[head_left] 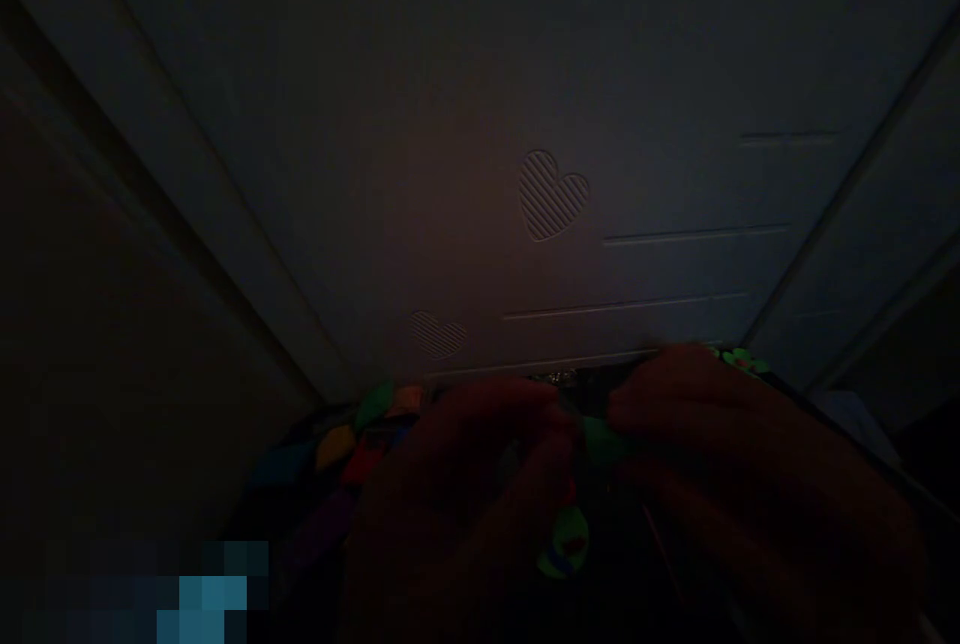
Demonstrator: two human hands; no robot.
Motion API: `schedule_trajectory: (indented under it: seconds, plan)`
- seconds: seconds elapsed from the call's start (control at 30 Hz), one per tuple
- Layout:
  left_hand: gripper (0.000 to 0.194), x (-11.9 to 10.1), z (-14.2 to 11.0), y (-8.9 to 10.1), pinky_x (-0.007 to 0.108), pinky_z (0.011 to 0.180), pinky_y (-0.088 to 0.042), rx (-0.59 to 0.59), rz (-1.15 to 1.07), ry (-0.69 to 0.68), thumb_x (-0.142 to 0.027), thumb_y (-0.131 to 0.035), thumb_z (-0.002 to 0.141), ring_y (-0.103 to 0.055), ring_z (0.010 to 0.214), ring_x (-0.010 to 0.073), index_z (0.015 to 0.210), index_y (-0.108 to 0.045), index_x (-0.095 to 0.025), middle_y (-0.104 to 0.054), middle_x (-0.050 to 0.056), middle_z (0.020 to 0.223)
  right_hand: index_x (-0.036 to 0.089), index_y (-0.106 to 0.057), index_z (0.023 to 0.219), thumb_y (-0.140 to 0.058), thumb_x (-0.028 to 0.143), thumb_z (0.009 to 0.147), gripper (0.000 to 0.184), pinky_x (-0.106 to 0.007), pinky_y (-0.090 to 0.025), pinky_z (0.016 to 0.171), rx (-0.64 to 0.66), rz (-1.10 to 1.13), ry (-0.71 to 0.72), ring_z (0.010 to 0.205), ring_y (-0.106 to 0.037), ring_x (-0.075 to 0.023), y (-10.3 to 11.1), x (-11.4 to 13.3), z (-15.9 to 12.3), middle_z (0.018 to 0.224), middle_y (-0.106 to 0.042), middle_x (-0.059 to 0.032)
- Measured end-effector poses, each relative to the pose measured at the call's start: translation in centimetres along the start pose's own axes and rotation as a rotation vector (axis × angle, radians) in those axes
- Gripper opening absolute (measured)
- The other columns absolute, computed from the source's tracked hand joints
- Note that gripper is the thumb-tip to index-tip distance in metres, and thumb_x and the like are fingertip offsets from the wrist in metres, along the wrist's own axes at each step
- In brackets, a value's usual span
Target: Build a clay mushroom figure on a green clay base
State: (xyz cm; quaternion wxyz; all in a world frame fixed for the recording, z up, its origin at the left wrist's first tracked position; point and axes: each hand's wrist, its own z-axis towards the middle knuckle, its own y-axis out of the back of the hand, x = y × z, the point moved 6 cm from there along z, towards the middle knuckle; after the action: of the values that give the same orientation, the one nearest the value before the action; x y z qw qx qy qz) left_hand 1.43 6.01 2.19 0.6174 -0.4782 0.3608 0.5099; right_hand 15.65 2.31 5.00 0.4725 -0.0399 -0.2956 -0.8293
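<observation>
The picture is very dark. My right hand (742, 464) is closed, with a small green piece (602, 441) between its fingertips. Just left of it, the thumb and fingers of my left hand (450, 504) are drawn together in a pinch, close to the green piece's edge. What they hold is too dark to make out. Below the fingertips lies a bright green rounded piece (566, 546) with red and blue marks. Left of my left hand are several coloured pieces, among them a yellow one (335, 446), a teal one (277, 466) and a green one (375, 404).
A pale panel (420, 184) with raised hearts and lines rises behind my hands. A green flower-like piece (745, 361) lies near its foot, beyond my right hand. Something shiny (559, 378) lies along that same edge. Dark surroundings hide the rest.
</observation>
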Motion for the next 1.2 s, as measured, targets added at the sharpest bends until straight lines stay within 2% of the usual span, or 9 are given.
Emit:
schedule_trajectory:
  seconds: [0.17, 0.37, 0.6, 0.77, 0.87, 0.97, 1.1, 1.2]
  plan:
    - [0.022, 0.2, 0.1, -0.1, 0.002, 0.052, -0.048, 0.034, -0.036, 0.024, -0.01, -0.066, 0.063, -0.062, 0.062, 0.0034, 0.069, -0.066, -0.031, -0.066, -0.01, 0.066, 0.018, -0.056, 0.095, -0.055, 0.018, 0.079, 0.016, -0.016, -0.046, 0.073, 0.05, 0.028, -0.001, 0.085, -0.051, -0.0057, -0.4, -0.2, -0.1, 0.09, -0.056, 0.0012]
    - [0.039, 0.5, -0.2, -0.9, 0.011, 0.061, -0.052, 0.127, -0.119, 0.093, -0.008, -0.067, 0.061, -0.063, 0.068, 0.0077, 0.091, -0.061, -0.032, -0.068, -0.006, 0.076, 0.02, -0.054, 0.097, -0.054, 0.018, 0.08, 0.017, -0.016, -0.047, 0.07, 0.015, 0.097, -0.014, 0.083, -0.052, -0.005, -0.4, -0.3, -0.3, 0.09, -0.055, 0.0019]
    - [0.04, 0.5, -0.5, -1.4, 0.01, 0.06, -0.05, 0.099, -0.145, 0.15, -0.005, -0.064, 0.062, -0.062, 0.068, 0.0072, 0.092, -0.059, -0.031, -0.066, -0.007, 0.072, 0.019, -0.054, 0.096, -0.055, 0.016, 0.079, 0.017, -0.015, -0.046, 0.072, -0.002, 0.064, 0.005, 0.084, -0.051, -0.0048, -0.5, -0.1, 0.0, 0.09, -0.055, 0.0013]
    - [0.041, 0.1, -0.3, -1.2, 0.011, 0.058, -0.049, 0.072, -0.079, 0.059, -0.003, -0.06, 0.062, -0.063, 0.067, 0.0073, 0.091, -0.058, -0.031, -0.066, -0.008, 0.07, 0.017, -0.056, 0.093, -0.058, 0.014, 0.075, 0.019, -0.015, -0.045, 0.072, -0.009, 0.092, -0.011, 0.087, -0.051, -0.0062, -0.4, 0.1, 0.1, 0.09, -0.056, 0.0004]
    - [0.042, -0.3, -0.4, -0.8, 0.014, 0.062, -0.051, 0.021, 0.048, -0.025, -0.004, -0.063, 0.061, -0.063, 0.067, 0.0084, 0.092, -0.057, -0.032, -0.066, -0.008, 0.072, 0.018, -0.056, 0.092, -0.056, 0.015, 0.077, 0.015, -0.013, -0.045, 0.074, -0.034, 0.086, -0.051, 0.087, -0.052, -0.0054, -0.3, -0.1, 0.0, 0.089, -0.057, 0.0016]
    - [0.04, -0.6, -0.8, -0.5, 0.018, 0.068, -0.052, -0.035, 0.209, -0.088, -0.009, -0.066, 0.06, -0.063, 0.065, 0.0098, 0.093, -0.059, -0.032, -0.066, -0.007, 0.075, 0.023, -0.054, 0.098, -0.058, 0.015, 0.076, 0.023, -0.008, -0.043, 0.08, -0.027, 0.065, -0.082, 0.093, -0.051, -0.0037, -0.2, -0.5, -0.3, 0.095, -0.057, 0.0045]
    - [0.041, -1.2, -1.4, -0.2, 0.017, 0.069, -0.049, -0.105, 0.407, -0.162, -0.015, -0.067, 0.062, -0.062, 0.072, 0.0094, 0.093, -0.059, -0.038, -0.066, -0.01, 0.078, 0.026, -0.055, 0.102, -0.058, 0.016, 0.076, 0.028, -0.008, -0.043, 0.081, 0.042, 0.061, -0.101, 0.094, -0.052, -0.0037, -0.3, -1.0, -0.5, 0.099, -0.056, 0.005]
    - [0.044, -1.5, -1.5, -0.3, 0.018, 0.071, -0.047, -0.101, 0.45, -0.225, -0.018, -0.068, 0.061, -0.062, 0.074, 0.0097, 0.096, -0.058, -0.042, -0.066, -0.011, 0.079, 0.025, -0.056, 0.1, -0.059, 0.016, 0.075, 0.027, -0.008, -0.044, 0.08, 0.052, 0.079, -0.107, 0.092, -0.053, -0.0038, -0.4, -1.1, -0.3, 0.097, -0.057, 0.0046]
